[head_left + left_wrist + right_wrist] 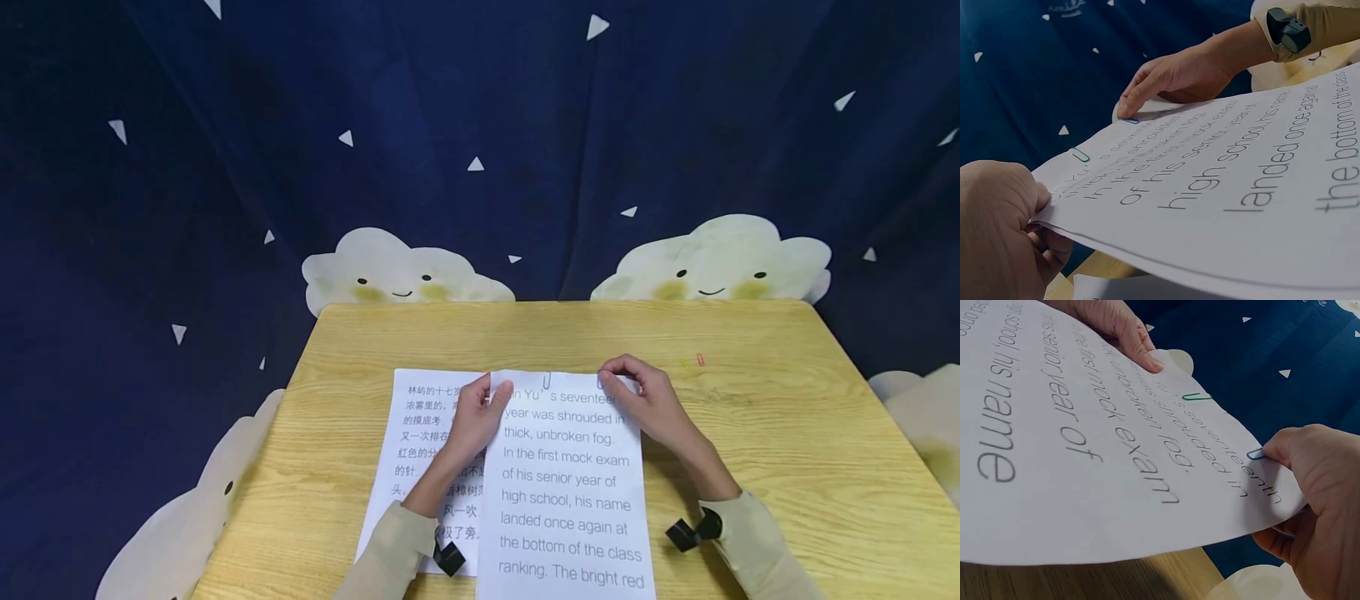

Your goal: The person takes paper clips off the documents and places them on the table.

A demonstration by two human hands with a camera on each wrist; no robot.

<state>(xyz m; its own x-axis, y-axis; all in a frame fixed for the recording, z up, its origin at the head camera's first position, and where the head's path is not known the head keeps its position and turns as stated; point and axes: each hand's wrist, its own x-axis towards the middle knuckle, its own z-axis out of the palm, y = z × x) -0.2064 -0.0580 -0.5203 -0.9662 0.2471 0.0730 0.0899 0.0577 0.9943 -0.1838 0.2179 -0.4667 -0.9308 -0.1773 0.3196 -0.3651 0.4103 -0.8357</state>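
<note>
Both hands hold up printed English sheets (566, 500) by their top edge, tilted above the table. The left hand (474, 417) pinches the upper left corner, thumb on top and fingers curled beneath. At the upper right, the right hand (651, 404) pinches a blue paper clip (1255, 454) together with the paper edge. Its thumb covers part of that clip. Between the hands, a green paper clip (1080, 155) sits on the top edge. Under the left forearm lies a sheet with Chinese text (381, 500), partly hidden by the English sheets.
On the wooden table (780, 467), beyond the right hand, lie a pink paper clip (701, 360) and a yellow paper clip (686, 365). A dark blue curtain (480, 108) with white triangles and clouds hangs behind the table's far edge.
</note>
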